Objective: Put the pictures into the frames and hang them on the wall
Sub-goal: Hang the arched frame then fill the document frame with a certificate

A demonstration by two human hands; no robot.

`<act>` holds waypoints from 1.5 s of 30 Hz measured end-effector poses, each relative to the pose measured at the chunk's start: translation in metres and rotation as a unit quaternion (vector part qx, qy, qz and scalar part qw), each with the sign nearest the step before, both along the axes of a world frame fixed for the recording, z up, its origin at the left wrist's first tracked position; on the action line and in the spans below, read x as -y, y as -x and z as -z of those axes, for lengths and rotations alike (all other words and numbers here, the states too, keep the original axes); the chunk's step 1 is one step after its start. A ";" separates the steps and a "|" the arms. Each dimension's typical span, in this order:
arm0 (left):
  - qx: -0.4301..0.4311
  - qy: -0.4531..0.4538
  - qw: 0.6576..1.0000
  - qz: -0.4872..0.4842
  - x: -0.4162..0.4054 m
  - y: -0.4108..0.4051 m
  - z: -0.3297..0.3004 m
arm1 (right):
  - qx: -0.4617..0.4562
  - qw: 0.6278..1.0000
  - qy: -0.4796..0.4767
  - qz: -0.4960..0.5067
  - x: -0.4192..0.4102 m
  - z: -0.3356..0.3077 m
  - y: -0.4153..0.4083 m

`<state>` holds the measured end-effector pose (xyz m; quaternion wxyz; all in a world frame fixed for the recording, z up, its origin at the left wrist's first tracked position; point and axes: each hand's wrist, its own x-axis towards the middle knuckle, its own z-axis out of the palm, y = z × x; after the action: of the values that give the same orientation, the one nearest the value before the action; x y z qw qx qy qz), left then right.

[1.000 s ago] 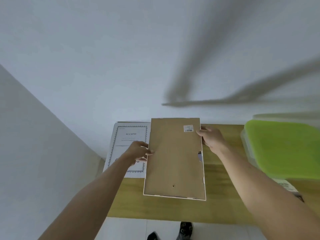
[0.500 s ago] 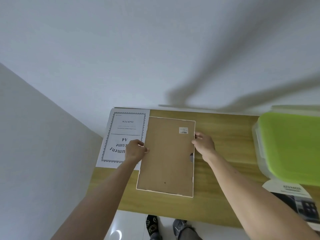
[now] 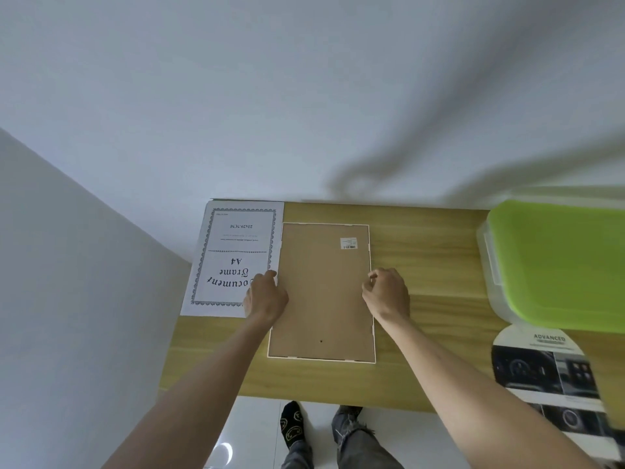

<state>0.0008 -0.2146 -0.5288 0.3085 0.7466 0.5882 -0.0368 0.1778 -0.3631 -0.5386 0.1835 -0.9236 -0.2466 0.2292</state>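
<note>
Wooden table [image 3: 422,265] against white wall [image 3: 304,96], frame [image 3: 321,299] face-down

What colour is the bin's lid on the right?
Bright lime green; the lid shows in the head view, on a translucent bin.

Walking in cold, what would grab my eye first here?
Probably the picture frame lying face down mid-table, brown backing up, with the left hand and right hand at its long edges. Then the bright green lid of the box at far right, and the white "Document Frame A4" sheet left of the frame.
</note>
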 end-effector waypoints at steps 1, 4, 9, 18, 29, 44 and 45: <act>-0.010 -0.004 1.000 0.015 0.003 0.001 0.001 | 0.015 1.000 0.024 -0.002 0.002 -0.001 0.008; -0.028 -0.005 0.999 0.042 0.009 0.003 -0.001 | 0.022 0.998 0.062 0.009 0.002 0.003 0.028; -0.022 0.011 0.998 0.055 0.004 0.007 0.001 | -0.072 0.988 0.037 0.130 -0.012 -0.004 0.042; -0.009 0.038 0.999 0.029 -0.009 0.013 -0.001 | -0.140 0.977 -0.019 0.163 -0.014 -0.005 0.034; 0.009 0.004 0.999 0.042 0.004 0.019 0.002 | -0.337 0.883 -0.152 0.289 0.004 -0.008 0.010; 0.178 0.108 0.975 0.080 0.037 -0.051 -0.024 | -0.214 0.950 -0.127 0.189 0.090 -0.039 -0.036; 0.176 0.104 0.974 0.092 0.045 -0.061 -0.025 | -0.196 0.956 -0.115 0.184 0.097 -0.040 -0.042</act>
<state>0.0622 -0.2595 -0.5042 0.4790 0.7558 0.4464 0.0061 0.2202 -0.4602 -0.4991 0.3717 -0.8629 -0.0560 0.3378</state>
